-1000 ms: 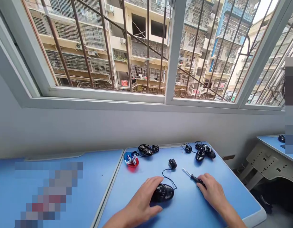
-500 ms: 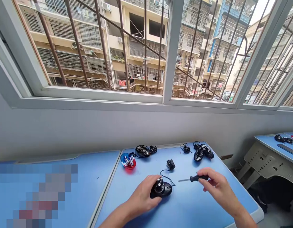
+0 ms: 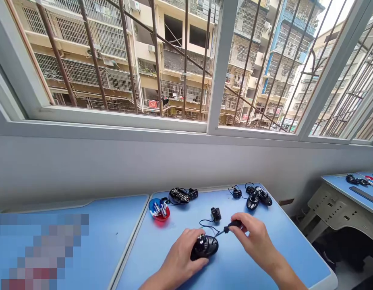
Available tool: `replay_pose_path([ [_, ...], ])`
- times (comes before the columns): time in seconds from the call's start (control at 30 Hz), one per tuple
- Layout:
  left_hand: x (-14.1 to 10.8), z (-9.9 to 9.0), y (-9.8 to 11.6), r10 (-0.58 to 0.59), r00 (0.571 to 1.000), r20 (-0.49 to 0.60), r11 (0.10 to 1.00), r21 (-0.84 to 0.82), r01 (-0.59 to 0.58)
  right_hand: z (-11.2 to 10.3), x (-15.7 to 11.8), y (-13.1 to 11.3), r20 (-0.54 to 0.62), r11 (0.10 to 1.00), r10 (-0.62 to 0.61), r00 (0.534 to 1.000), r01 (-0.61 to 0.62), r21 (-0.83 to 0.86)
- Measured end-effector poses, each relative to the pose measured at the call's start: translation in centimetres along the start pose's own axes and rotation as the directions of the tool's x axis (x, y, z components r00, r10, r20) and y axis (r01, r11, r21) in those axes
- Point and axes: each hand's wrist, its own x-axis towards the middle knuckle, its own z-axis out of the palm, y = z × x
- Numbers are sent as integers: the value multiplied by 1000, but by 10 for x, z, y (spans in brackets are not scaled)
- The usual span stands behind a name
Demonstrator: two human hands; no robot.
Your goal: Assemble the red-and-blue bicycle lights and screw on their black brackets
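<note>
My left hand (image 3: 183,251) is closed around a glossy black device (image 3: 211,246) with an oval base and a rounded raised part, holding it against the blue table. From it a thin black cord runs to a small black block (image 3: 216,214) lying just behind. My right hand (image 3: 253,233) pinches the black handle of a screwdriver (image 3: 233,226). Its shaft slants down to the left, and the tip is at the right part of the device's base. Whether the tip sits in a screw is too small to tell.
A blue and red dish (image 3: 150,207) holding several batteries stands at the back left. Beside it lies a black oval part with a cord (image 3: 179,195). More glossy black devices (image 3: 253,200) sit at the back right, near a small corded block (image 3: 236,193). A barred window rises behind.
My right hand has moved left, bringing the screwdriver from beside the device to its base and tilting the tip downward. My left hand keeps its hold on the device.
</note>
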Motion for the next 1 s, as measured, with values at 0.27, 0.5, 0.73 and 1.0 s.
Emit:
replay_pose_path([
  [0.27,-1,3,-12,140,987,84,986,83,-147,19,24,-17,60,992,-129,990,129,5],
  [0.5,1,-12,12,120,975,187,968,195,-156,24,29,-22,73,964,-263,962,259,66],
  [0.73,-1,-12,16,69,990,126,989,119,-84,-5,19,-10,-311,991,35,950,7,134],
  [1.0,2,-12,13,150,988,43,987,58,-153,20,17,-1,-350,985,51,935,11,173],
])
